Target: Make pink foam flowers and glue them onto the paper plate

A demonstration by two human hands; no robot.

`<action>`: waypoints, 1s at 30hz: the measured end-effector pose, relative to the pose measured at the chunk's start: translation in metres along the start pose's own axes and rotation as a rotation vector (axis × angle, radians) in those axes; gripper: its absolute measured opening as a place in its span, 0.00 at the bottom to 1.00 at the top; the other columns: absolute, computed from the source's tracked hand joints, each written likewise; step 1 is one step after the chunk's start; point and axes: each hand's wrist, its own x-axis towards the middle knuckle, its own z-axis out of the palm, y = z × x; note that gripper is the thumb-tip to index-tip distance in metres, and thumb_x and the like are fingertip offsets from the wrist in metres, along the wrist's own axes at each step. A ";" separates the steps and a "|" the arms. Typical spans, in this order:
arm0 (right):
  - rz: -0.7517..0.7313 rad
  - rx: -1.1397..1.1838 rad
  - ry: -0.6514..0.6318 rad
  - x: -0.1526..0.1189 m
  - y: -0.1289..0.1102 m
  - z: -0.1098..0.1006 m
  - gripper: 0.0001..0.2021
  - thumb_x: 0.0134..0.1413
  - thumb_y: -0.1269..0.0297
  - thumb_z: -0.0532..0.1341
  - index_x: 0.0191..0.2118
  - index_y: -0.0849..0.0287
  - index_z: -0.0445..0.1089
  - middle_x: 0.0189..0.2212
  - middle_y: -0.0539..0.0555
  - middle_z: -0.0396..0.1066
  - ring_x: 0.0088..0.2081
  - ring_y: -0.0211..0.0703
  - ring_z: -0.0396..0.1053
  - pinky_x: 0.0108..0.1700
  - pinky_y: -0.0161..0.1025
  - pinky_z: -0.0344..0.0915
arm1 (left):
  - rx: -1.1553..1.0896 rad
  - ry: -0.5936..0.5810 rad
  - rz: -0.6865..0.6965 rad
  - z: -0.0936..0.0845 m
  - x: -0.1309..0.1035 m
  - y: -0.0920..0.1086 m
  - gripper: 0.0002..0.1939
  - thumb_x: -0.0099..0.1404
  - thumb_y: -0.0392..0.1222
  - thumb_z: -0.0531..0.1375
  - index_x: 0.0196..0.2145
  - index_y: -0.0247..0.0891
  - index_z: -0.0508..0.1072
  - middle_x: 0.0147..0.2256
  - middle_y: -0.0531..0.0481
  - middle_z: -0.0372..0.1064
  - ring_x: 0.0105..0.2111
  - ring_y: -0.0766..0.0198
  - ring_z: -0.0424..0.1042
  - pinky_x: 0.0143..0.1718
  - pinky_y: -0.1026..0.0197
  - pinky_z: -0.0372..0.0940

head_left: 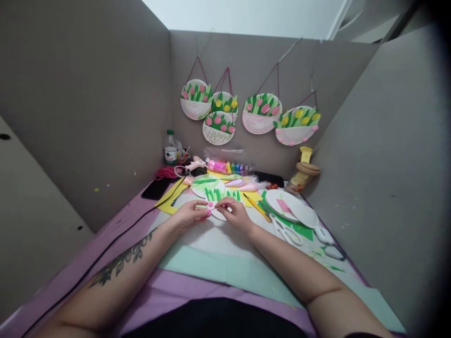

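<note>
In the head view my left hand [191, 213] pinches a small pink piece [209, 213], perhaps a clay flower, at the edge of a white paper plate. My right hand [234, 215] is closed over that plate, its thumb and finger gripping a thin stick-like tool [213, 208] that points at the pink piece. Green paper leaves [212, 194] stand up from the plate behind my fingers. A second small pink piece [210, 204] sits on the plate between my hands. Part of the plate is hidden under my right hand.
Right of my hands lie a yellow craft knife [261, 209], white scissors [287, 232] and stacked paper plates [280, 205]. A pink glue gun [196, 163] and colored tubes [239, 169] stand behind. A black cable [116, 238] crosses the left. Decorated plates [262, 113] hang on the back panel.
</note>
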 end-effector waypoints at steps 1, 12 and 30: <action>-0.004 -0.004 -0.008 0.000 0.000 0.000 0.05 0.58 0.66 0.60 0.34 0.56 0.74 0.31 0.54 0.75 0.36 0.42 0.71 0.41 0.40 0.67 | 0.013 0.003 -0.003 0.001 0.000 0.000 0.26 0.45 0.40 0.74 0.41 0.35 0.71 0.26 0.51 0.74 0.26 0.70 0.71 0.30 0.68 0.64; -0.032 -0.019 -0.031 0.000 0.002 -0.001 0.04 0.58 0.68 0.60 0.34 0.56 0.73 0.31 0.53 0.74 0.35 0.42 0.71 0.41 0.40 0.67 | 0.001 -0.026 -0.049 0.003 -0.003 0.004 0.26 0.46 0.38 0.73 0.43 0.34 0.71 0.27 0.51 0.73 0.27 0.70 0.70 0.30 0.68 0.64; -0.013 0.041 -0.033 0.001 0.002 0.000 0.05 0.58 0.65 0.60 0.33 0.55 0.74 0.29 0.53 0.74 0.34 0.43 0.70 0.41 0.42 0.66 | -0.069 -0.069 -0.087 0.001 -0.003 0.005 0.22 0.48 0.36 0.71 0.41 0.33 0.74 0.29 0.50 0.73 0.27 0.72 0.70 0.32 0.68 0.65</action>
